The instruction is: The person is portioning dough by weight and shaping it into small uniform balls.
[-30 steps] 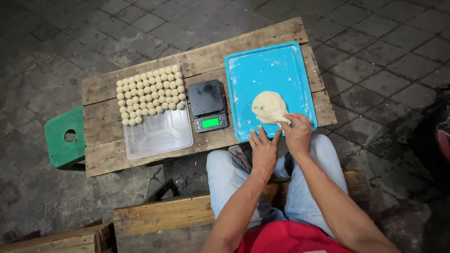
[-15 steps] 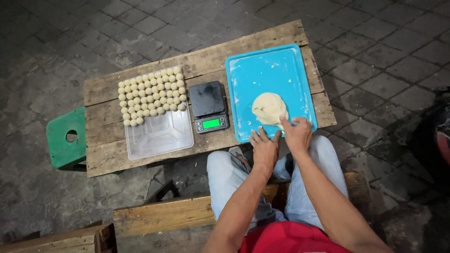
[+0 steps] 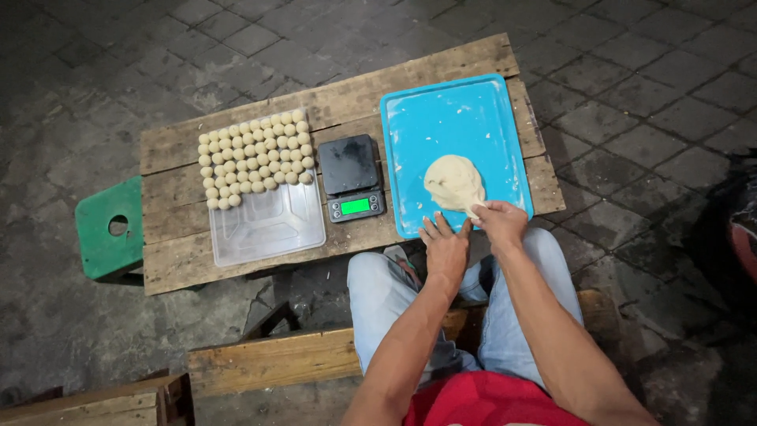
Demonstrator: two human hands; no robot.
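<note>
The dough lump (image 3: 454, 183) is lying on the blue tray (image 3: 441, 118), at its near right part. The right hand (image 3: 499, 223) is pinching its near edge with closed fingers; the left hand (image 3: 444, 246) is resting flat and holding nothing. The dough is looking soft, sticky and stretchy, so pinching at the edge is probably best.

tray (image 3: 441, 118) turquoise | dough (image 3: 453, 183) pale cream | scale (image 3: 352, 176) black, green display | stool (image 3: 106, 229) green

Your two bare forearms, no sleeves reaching them, no watch or rings that show, your left hand (image 3: 445, 250) and right hand (image 3: 499, 224) ungloved, light blue faded jeans over your knees, a red top at the picture's bottom edge
</note>
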